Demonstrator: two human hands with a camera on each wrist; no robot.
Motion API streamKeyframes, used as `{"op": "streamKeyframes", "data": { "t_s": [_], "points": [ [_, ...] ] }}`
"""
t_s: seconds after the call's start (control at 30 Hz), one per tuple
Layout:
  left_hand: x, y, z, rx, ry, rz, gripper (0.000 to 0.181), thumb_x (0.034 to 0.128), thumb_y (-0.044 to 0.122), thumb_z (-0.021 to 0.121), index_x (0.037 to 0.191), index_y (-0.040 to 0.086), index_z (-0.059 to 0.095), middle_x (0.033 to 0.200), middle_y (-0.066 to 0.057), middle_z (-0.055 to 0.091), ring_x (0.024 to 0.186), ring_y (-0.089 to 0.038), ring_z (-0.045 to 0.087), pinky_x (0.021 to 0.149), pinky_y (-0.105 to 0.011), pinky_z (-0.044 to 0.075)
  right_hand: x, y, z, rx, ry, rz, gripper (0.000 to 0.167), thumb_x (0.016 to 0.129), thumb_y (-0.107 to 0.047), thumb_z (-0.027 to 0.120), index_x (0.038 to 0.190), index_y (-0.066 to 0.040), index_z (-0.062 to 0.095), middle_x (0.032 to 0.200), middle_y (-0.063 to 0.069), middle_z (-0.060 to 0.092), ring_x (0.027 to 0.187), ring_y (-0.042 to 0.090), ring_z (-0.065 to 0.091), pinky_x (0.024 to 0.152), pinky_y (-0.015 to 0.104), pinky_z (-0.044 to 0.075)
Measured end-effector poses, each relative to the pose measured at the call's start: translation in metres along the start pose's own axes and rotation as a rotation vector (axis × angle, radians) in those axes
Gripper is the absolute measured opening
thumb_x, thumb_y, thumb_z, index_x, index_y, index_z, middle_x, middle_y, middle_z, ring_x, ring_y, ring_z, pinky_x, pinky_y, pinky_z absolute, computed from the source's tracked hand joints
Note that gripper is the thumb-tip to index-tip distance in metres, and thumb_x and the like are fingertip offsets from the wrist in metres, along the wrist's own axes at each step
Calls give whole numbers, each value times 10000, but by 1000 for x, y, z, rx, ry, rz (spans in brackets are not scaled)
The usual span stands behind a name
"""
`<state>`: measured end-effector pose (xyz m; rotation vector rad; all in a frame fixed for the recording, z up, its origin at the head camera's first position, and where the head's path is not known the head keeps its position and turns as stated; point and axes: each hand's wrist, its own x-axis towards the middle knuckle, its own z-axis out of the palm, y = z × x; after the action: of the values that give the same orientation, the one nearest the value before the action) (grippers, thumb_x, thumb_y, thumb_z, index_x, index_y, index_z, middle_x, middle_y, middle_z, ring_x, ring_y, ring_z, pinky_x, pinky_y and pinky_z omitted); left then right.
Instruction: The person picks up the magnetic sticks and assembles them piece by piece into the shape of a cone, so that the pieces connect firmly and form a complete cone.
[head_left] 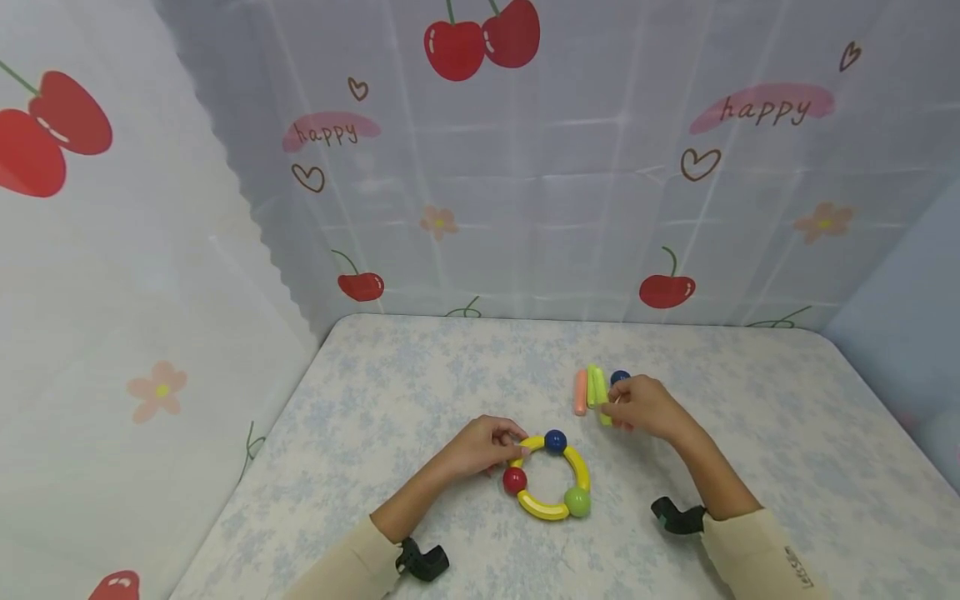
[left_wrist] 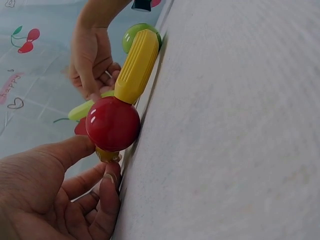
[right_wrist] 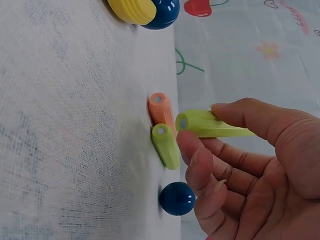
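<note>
On the table lies a ring of yellow curved bars [head_left: 543, 507] joined by a red ball [head_left: 514, 480], a dark blue ball [head_left: 555, 442] and a green ball [head_left: 577, 502]. My left hand [head_left: 482, 446] pinches the ring's upper-left yellow bar, just above the red ball in the head view. My right hand [head_left: 647, 407] pinches a light green stick [right_wrist: 205, 124] between thumb and fingers, raised off the table in the right wrist view. Beside it lie another light green stick [right_wrist: 166, 147] and an orange stick [right_wrist: 160, 110].
A loose dark blue ball [right_wrist: 177, 198] rests on the table near my right hand. Something red shows partly under that hand in the head view. The patterned table [head_left: 390, 375] meets a hanging cloth [head_left: 525, 208] printed with cherries at its back edge.
</note>
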<state>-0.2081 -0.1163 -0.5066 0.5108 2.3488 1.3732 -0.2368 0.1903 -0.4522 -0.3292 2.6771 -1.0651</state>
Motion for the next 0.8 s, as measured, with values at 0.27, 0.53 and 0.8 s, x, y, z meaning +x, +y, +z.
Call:
{"op": "streamKeyframes", "data": {
  "t_s": [0.27,0.53,0.8],
  "points": [
    [1,-1,0,-3,7,-2,198,937,274,757,1087,144,758,771,7,667,501,-118,500,449,-243,454,4,-2,5,62,-41,-177,141,931,-163,747,949,-37,685,773,87,716,657,253,650,586,375,564],
    [1,1,-1,-7,7,1,207,942,275,753,1093,134,757,778,5,670,510,-129,501,462,-254,457,4,-5,11,89,-79,-361,131,922,-206,775,913,-98,701,814,89,739,681,246,683,573,314,568],
    [1,1,0,-10,9,-4,208,943,274,751,1092,128,758,771,13,669,510,-125,508,463,-253,459,3,-11,19,86,-94,-452,98,901,-238,801,916,-164,738,827,-55,726,757,110,650,654,281,566]
  ]
}}
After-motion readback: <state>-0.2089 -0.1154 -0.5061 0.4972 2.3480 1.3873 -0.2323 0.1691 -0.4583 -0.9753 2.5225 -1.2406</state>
